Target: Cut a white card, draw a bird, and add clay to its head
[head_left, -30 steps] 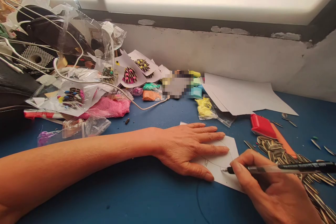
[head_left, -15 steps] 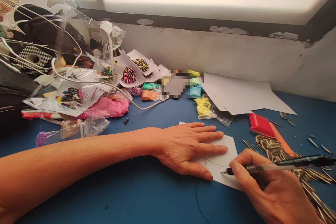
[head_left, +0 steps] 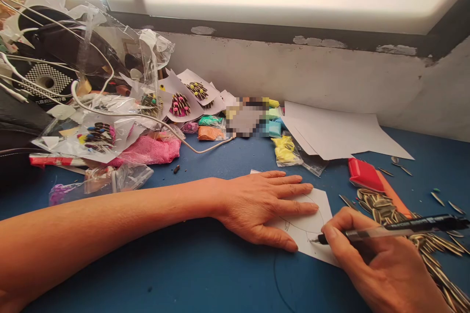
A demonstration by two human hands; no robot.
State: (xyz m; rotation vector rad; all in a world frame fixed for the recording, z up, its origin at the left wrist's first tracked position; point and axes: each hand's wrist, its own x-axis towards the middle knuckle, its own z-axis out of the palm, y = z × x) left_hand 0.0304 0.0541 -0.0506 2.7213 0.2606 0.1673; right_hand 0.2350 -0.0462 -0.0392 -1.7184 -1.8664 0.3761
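My left hand (head_left: 270, 210) lies flat with fingers spread on a small white sheet of paper (head_left: 323, 203), covering much of it. On the sheet a thin curved outline shows, with small zigzag marks beneath it. My right hand (head_left: 382, 259) is closed around a black-and-clear pen (head_left: 370, 233). The pen's tip touches the paper just below the curve, to the right of my left thumb. Beside and partly behind the right hand lies a pile of striped sunflower seeds (head_left: 382, 205).
A red clay packet (head_left: 365, 174) sits behind the seeds. Larger white sheets (head_left: 338, 129) lie by the wall, near a yellow clay bag (head_left: 285, 150). At left are seed-covered paper pieces (head_left: 179, 103), a pink cloth-like bundle (head_left: 154, 149), plastic bags and a white cable (head_left: 165, 124).
The pen tip has shifted slightly to the right, adding a short zigzag stroke under the curve. My left hand stays in place.
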